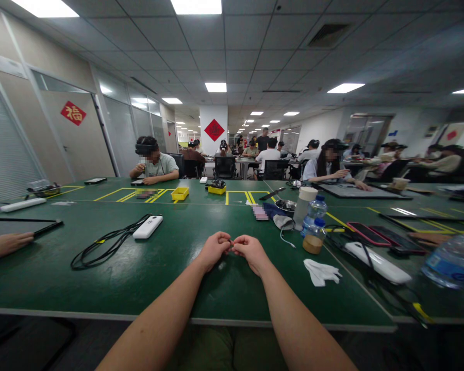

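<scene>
Both my hands meet over the green table (154, 288), fingertips almost touching. My left hand (215, 248) is closed in a pinch, and so is my right hand (250, 250). Between the fingertips there seems to be something small and dark, too small to name. Left of my hands lies a white power bank (148, 226) with a coiled black cable (100, 247). To the right rests a crumpled white tissue (321, 272), below a bottle with brown liquid (313, 242).
Another clear bottle (316, 208), a white tumbler (303, 206) and a metal bowl (285, 206) stand right of centre. Two yellow trays (180, 194) sit farther back. A large water bottle (452, 260) and white device (378, 263) are at right. A neighbour's hand (13, 244) shows at left.
</scene>
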Available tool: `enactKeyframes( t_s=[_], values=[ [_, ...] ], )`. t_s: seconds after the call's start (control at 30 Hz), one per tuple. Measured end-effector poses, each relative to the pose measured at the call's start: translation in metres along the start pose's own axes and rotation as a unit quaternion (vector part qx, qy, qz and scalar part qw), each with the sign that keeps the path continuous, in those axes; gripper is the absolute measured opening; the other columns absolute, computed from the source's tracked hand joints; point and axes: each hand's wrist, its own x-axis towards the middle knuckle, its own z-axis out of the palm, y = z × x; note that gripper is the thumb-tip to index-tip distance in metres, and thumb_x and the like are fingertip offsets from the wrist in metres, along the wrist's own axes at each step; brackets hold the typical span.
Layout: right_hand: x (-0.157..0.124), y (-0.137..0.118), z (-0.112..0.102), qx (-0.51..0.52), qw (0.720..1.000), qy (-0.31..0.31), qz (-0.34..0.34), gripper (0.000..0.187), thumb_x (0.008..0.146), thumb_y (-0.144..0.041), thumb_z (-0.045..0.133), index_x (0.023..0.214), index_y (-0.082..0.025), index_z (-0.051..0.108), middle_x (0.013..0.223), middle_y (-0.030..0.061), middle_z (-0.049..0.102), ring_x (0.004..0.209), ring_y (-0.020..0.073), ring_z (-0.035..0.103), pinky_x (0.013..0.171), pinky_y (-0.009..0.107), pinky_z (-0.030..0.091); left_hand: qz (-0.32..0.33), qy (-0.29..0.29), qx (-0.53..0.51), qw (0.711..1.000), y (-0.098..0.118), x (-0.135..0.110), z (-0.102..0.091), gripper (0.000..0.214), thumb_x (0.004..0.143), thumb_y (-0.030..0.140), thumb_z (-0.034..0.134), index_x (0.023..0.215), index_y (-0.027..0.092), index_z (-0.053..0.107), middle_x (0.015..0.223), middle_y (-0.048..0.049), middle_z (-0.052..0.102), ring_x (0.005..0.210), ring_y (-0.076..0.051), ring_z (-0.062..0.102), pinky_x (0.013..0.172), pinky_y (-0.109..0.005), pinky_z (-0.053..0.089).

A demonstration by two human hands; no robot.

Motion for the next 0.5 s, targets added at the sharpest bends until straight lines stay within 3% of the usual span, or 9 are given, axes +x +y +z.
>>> enactKeyframes(
  t_s=[0.17,0.33,0.5],
  values=[
    [-0.0006,-0.0011,0.0002,-0.005,1.000,0.009,0.006,0.018,0.056,-0.020,0.073,0.070,-0.015,0.062,0.064,0.0021,0.066,0.059,0.0146,0.062,0.057,0.026,0.047,-0.002,0.003,-0.011,1.000,-0.0010,0.0007,-0.0010,0.021,0.070,0.011,0.060,0.089,0.014,0.054,0.069,-0.0018,0.064,0.056,-0.010,0.059,0.055,-0.021,0.045],
    [-0.0006,-0.0034,-0.0008,0.054,0.998,0.001,0.038,0.019,0.066,-0.031,0.071,0.072,-0.015,0.063,0.072,0.0066,0.068,0.069,0.0160,0.065,0.067,0.028,0.051,-0.010,0.008,-0.021,1.000,-0.0013,0.0006,-0.0020,0.021,0.071,0.011,0.059,0.090,0.014,0.053,0.069,-0.0025,0.064,0.057,-0.010,0.059,0.055,-0.021,0.046],
    [-0.0004,-0.0056,-0.0010,0.084,0.995,0.010,0.050,0.018,0.069,-0.031,0.067,0.071,-0.014,0.063,0.071,0.0076,0.068,0.067,0.0158,0.065,0.067,0.028,0.052,-0.014,0.013,-0.030,0.999,-0.0043,0.0021,-0.0035,0.021,0.071,0.009,0.058,0.090,0.014,0.053,0.074,-0.0041,0.065,0.058,-0.010,0.060,0.054,-0.021,0.046]
  ],
)
